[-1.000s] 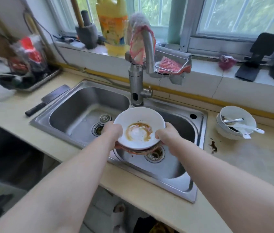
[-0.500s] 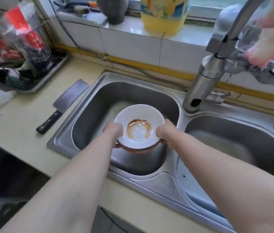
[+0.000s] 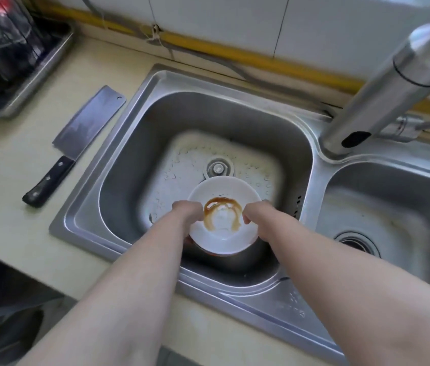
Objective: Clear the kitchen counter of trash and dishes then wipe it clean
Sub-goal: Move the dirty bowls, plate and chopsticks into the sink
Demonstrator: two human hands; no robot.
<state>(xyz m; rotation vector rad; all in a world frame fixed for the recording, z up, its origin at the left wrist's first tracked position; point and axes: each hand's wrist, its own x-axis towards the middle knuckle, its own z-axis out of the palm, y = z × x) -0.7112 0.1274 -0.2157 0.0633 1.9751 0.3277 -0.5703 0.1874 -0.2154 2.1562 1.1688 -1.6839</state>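
Note:
A white bowl (image 3: 224, 241) with a brown sauce ring inside sits low in the left basin of the steel double sink (image 3: 139, 165). A reddish rim of another dish shows under it. My left hand (image 3: 186, 211) grips the bowl's left rim and my right hand (image 3: 257, 215) grips its right rim. The basin drain (image 3: 217, 167) lies just beyond the bowl. I cannot tell whether the bowl touches the basin floor.
A cleaver (image 3: 76, 138) with a black handle lies on the beige counter (image 3: 5, 165) left of the sink. A metal tray (image 3: 36, 75) with a dark rack stands at the back left. The faucet (image 3: 383, 88) leans over the divider; the right basin (image 3: 393, 207) holds nothing.
Both hands carried the bowl from over the right basin leftward and then down deep into the left basin. The view has tilted down and closer to the sink.

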